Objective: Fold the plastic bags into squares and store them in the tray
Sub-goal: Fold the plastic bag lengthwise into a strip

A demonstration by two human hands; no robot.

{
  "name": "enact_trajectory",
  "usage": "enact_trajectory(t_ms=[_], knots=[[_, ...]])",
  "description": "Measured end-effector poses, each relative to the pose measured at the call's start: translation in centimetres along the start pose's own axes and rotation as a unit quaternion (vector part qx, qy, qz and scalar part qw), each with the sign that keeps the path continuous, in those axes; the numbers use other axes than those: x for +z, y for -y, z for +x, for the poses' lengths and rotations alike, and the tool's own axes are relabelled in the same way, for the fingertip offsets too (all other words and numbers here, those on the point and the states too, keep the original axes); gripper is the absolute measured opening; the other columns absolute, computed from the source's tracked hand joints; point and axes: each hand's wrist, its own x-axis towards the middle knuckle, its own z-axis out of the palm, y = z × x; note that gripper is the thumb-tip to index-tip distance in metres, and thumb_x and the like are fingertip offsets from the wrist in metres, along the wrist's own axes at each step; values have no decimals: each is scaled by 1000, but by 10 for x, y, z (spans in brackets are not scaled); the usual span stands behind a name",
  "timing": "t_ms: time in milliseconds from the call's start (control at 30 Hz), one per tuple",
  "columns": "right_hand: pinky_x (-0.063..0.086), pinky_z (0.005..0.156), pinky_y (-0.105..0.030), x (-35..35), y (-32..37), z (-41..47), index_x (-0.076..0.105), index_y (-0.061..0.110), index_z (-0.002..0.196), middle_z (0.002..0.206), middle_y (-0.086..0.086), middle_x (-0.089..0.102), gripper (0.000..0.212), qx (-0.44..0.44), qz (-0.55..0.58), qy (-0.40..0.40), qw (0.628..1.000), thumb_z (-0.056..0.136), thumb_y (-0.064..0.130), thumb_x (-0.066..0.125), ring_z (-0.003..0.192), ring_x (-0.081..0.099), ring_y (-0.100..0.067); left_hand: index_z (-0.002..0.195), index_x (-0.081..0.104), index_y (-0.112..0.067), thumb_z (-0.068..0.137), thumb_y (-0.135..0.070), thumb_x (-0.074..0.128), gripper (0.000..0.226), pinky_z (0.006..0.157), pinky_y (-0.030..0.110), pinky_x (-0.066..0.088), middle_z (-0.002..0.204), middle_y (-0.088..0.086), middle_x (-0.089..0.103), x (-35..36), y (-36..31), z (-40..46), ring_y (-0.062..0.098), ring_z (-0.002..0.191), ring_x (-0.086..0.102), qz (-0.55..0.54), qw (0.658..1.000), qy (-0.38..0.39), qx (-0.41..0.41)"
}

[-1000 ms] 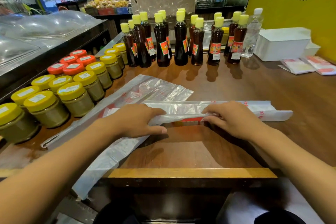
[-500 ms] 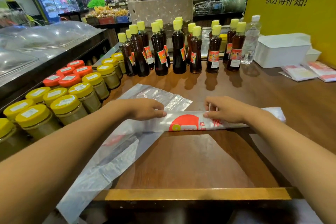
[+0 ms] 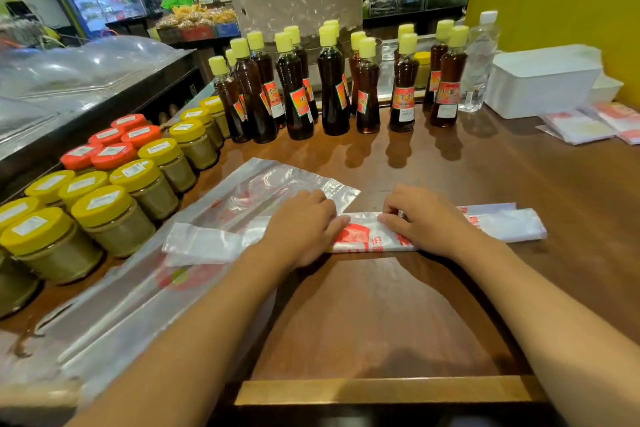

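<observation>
One folded plastic bag strip [image 3: 374, 236] on table [image 3: 381, 315], left hand [image 3: 304, 229] pressing flat, right hand [image 3: 422, 218] pinching its top edge, second bag [image 3: 145, 288] beneath, one white tray [image 3: 543, 83].

Dark sauce bottles [image 3: 330, 90] along counter back; yellow-lidded jars [image 3: 114, 215] left; water bottle [image 3: 479, 62].

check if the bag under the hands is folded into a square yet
No, the bag under both hands is a long narrow strip lying across the table.

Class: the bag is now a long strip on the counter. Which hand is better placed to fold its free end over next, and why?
Probably the right hand: the folded strip runs out past it to a free end, while the left hand presses the strip's middle as an anchor.
</observation>
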Motion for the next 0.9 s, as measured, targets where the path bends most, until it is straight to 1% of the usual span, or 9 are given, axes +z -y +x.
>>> enact_trajectory(t_ms=[100, 200, 300, 333, 433, 600, 733, 833, 900], knots=[[50, 73, -33, -3, -5, -2, 64, 27, 91, 95, 8, 56, 23, 2, 5, -2, 1000, 97, 49, 58, 84, 54, -12, 112, 64, -23, 103, -54, 38, 41, 85, 37, 47, 112, -3, 58, 15, -9, 2, 17, 98, 51, -21, 999, -48, -5], [49, 71, -35, -8, -17, -1, 64, 25, 86, 91, 7, 59, 24, 21, -9, 20, 1000, 95, 47, 61, 82, 55, -13, 107, 65, -22, 103, -53, 41, 39, 83, 37, 48, 110, -4, 58, 21, -2, 3, 16, 95, 51, -30, 998, -57, -2], [39, 61, -28, -10, -25, 3, 63, 24, 82, 85, 6, 62, 26, 35, -10, 32, 999, 96, 46, 60, 76, 56, -11, 103, 64, -20, 104, -50, 43, 36, 81, 38, 47, 109, -3, 59, 23, 4, 4, 17, 94, 51, -22, 998, -63, 9], [37, 60, -26, -10, -27, 4, 63, 25, 82, 85, 6, 63, 26, 36, -11, 36, 999, 97, 46, 59, 76, 56, -11, 102, 64, -20, 104, -49, 44, 36, 81, 39, 47, 108, -3, 59, 24, 5, 5, 18, 94, 51, -22, 998, -66, 10], [38, 61, -23, -9, -29, 9, 63, 27, 86, 87, 8, 64, 21, 39, -5, 43, 998, 98, 45, 59, 77, 58, -9, 99, 62, -22, 102, -51, 47, 33, 80, 39, 50, 103, -4, 60, 26, 9, 10, 16, 92, 52, -40, 997, -72, -2], [35, 59, -20, -8, -26, 14, 59, 31, 86, 84, 12, 60, 16, 40, 10, 22, 999, 97, 42, 61, 76, 56, -5, 95, 58, -26, 100, -50, 51, 26, 78, 40, 50, 97, -6, 63, 29, 10, 14, 16, 87, 55, -56, 994, -92, -35], [35, 64, -21, -4, -22, 13, 59, 30, 88, 86, 12, 60, 16, 32, -30, -18, 999, 95, 44, 62, 78, 57, -9, 104, 58, -31, 103, -40, 50, 12, 88, 39, 40, 104, -7, 66, 33, 10, 15, 18, 93, 55, -37, 991, -119, -53], [41, 73, -26, -1, -23, 14, 60, 30, 91, 93, 7, 63, 18, 34, -44, -35, 998, 95, 47, 61, 84, 56, -11, 105, 61, -31, 102, -35, 50, 12, 86, 38, 36, 103, -4, 65, 31, 9, 16, 20, 94, 52, -26, 992, -114, -56], [40, 80, -30, 2, -23, 15, 61, 30, 94, 100, 6, 62, 19, 40, -75, -47, 995, 95, 49, 60, 90, 53, -12, 106, 62, -30, 101, -32, 51, 12, 86, 37, 31, 104, -3, 64, 31, 6, 16, 21, 97, 50, -2, 991, -116, -74]])
